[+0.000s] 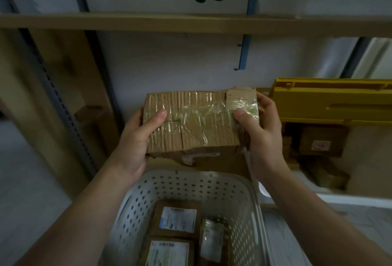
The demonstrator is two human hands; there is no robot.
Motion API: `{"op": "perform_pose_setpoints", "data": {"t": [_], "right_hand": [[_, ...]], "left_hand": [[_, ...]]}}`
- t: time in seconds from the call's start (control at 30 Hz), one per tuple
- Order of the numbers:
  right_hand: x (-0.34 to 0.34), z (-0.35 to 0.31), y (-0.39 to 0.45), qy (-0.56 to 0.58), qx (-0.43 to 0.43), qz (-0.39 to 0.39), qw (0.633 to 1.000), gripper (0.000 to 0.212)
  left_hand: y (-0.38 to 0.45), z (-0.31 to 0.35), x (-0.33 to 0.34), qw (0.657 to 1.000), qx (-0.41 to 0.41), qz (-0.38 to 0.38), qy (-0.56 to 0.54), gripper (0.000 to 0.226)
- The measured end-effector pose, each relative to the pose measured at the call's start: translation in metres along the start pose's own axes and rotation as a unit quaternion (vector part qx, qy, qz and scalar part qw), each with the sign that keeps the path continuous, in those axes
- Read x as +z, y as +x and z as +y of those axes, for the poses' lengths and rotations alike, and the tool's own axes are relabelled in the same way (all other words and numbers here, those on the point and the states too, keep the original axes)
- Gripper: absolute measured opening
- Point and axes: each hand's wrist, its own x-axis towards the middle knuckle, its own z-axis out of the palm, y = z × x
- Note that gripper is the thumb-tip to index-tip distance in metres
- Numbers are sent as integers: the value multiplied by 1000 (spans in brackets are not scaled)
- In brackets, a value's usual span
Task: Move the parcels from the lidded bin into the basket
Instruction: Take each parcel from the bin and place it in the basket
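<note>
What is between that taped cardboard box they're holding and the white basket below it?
Nothing visible. Both hands, left hand and right hand, hold the taped parcel in open air above the far rim of the basket. The basket's top is open; labelled parcels already lie on its bottom.

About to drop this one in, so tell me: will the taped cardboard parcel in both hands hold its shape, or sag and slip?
The taped parcel probably stays fairly stiff: its corrugated faces look flat between the left hand and right hand. The glossy tape may be slick under the thumbs. Its lower edge looks torn and crumpled, so it may give there. Boxy and flat-sided, it should not roll in the basket.
</note>
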Motion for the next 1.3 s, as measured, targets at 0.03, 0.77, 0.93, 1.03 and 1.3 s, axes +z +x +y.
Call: {"op": "perform_pose_setpoints", "data": {"t": [0.03, 0.77, 0.93, 1.03, 1.3], "right_hand": [[3, 4, 4, 3, 14, -6, 1000, 76], [34, 32, 27, -37, 112, -67, 991, 51], [43, 40, 25, 10, 133, -101, 986, 40], [49, 41, 25, 44, 138, -143, 979, 37], [58, 70, 16, -7, 123, -263, 957, 69]], "left_hand": [[2, 0, -4, 1000, 9, 9, -2, 38], [34, -42, -4, 974, -51, 95, 197, 87], [37, -38, 0, 983, -94, 155, 19, 75], [38, -41, 2, 977, -118, 178, -28, 86], [29, -53, 28, 970, -161, 121, -140, 45]]}}
